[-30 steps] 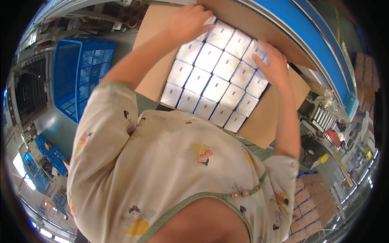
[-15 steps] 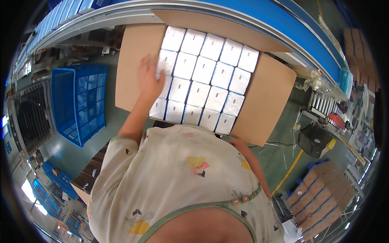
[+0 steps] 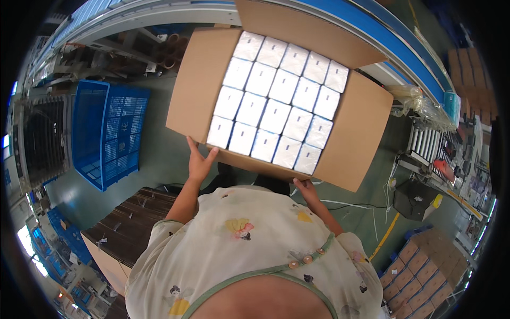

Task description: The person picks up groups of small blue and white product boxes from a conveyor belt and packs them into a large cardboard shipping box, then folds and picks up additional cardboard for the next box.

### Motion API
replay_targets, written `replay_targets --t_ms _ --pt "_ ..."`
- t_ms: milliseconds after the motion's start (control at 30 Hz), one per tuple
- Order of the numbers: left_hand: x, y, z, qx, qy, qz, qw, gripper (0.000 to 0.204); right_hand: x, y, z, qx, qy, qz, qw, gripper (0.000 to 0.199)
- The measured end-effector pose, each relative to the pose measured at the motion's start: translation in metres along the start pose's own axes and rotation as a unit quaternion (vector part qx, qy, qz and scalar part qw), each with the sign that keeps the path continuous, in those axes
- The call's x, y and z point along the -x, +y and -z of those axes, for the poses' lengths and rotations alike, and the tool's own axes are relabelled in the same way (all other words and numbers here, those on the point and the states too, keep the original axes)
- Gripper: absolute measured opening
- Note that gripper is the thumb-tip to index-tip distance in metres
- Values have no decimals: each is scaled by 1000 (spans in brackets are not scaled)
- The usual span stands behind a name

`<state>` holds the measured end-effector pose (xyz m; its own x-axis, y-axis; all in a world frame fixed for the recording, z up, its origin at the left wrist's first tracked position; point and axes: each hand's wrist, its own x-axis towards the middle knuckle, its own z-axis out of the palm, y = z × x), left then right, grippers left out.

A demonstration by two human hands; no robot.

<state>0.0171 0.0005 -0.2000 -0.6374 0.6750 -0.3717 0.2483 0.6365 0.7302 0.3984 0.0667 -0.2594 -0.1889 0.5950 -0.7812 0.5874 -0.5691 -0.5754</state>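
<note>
A large cardboard box (image 3: 244,160), its flaps folded out, lies in front of me. Rows of white wrapped packs (image 3: 275,116) with blue edges fill it. My left hand (image 3: 198,164) grips the box at its near left corner, thumb and forefinger apart on either side of the corner and the other fingers mostly hidden. On the near edge toward the right, my right hand (image 3: 307,191) holds the box from below, its thumb side showing and some fingers out of sight under the cardboard.
Beyond the box runs a blue conveyor (image 3: 340,21) with a metal rail. A blue plastic crate (image 3: 122,135) stands at the left. Stacked flat cardboard (image 3: 133,220) is near my left elbow. To the right are a dark bin (image 3: 417,199) and stacked cartons (image 3: 417,271).
My left hand has left the packs at the left side and come down to the near left corner. My right hand has risen to the near edge. The box appears shifted right.
</note>
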Motion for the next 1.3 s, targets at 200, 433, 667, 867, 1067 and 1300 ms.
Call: replay_targets --t_ms 200,433,667,867,1067,1300 --pt "17 -42 10 -108 -143 -10 984 74 29 7 -46 -114 70 -35 990 56" --pt "7 -37 81 52 -417 120 900 35 107 -12 -22 -187 -6 -75 979 58" --pt "-48 177 118 -57 -21 -420 905 24 89 -151 -7 -289 54 327 898 57" --pt "-143 323 1 -263 230 -629 694 61 10 -174 -49 466 226 326 791 70" --pt "-127 266 -31 -307 -17 -593 744 73 8 -158 -40 437 184 318 821 78" --pt "-90 145 -43 -431 -182 -473 746 107 37 -195 138 120 502 192 835 31"
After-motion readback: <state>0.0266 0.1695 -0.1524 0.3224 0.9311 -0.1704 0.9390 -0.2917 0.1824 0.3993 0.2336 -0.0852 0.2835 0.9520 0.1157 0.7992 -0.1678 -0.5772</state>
